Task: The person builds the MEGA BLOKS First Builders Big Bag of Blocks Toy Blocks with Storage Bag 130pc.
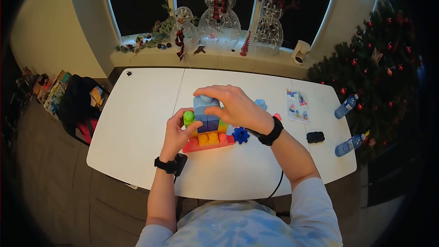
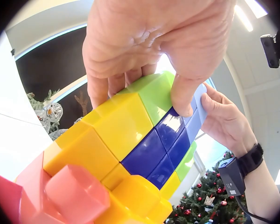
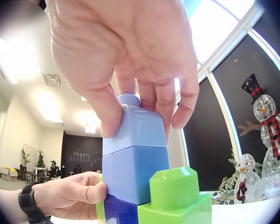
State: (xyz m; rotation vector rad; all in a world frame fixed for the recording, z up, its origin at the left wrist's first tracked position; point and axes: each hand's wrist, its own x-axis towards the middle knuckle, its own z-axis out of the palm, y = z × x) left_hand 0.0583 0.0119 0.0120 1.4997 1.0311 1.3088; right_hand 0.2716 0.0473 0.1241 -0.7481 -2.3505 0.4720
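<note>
A stack of toy building blocks stands on the table before me, with a red base row point(image 1: 196, 148), yellow blocks point(image 2: 121, 122), dark blue blocks point(image 2: 147, 151) and green blocks point(image 3: 175, 205) at the sides. Two lighter blue layers rise in its middle. My right hand point(image 1: 238, 105) grips the pale blue block point(image 3: 137, 126) at the top, thumb on one side and fingers on the other. That block sits flush over the mid-blue block point(image 3: 133, 172). With the left hand point(image 1: 173, 132) I pinch the stack's left side around a green block point(image 2: 154, 95), thumb in front, fingertips behind.
Right of the stack lie a dark blue gear-shaped piece point(image 1: 240, 135), a light blue piece point(image 1: 260, 104) and a pink piece point(image 1: 277, 116). Farther right are a picture sheet point(image 1: 298, 106), a black case point(image 1: 315, 137) and two water bottles point(image 1: 346, 106). A decorated tree stands beyond.
</note>
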